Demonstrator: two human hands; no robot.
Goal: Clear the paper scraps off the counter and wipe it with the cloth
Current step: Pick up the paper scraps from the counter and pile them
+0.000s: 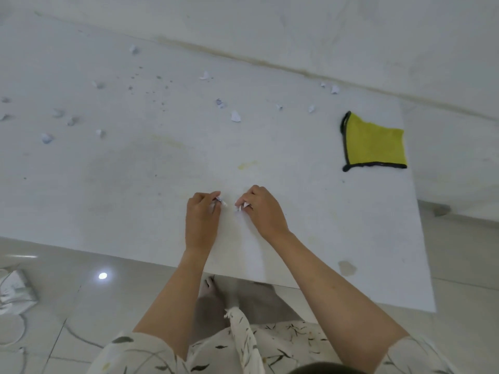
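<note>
Paper scraps (235,116), small, white and crumpled, dot the pale counter (310,201).

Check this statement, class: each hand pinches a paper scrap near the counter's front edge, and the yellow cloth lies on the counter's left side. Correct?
Not quite. The head view shows the yellow cloth on the counter's right side. The left hand and right hand do each pinch a paper scrap.

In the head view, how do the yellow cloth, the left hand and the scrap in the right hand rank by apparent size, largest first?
1. yellow cloth
2. left hand, though it looks near the cloth's size, so this order is unsure
3. scrap in the right hand, clearly smallest
</note>
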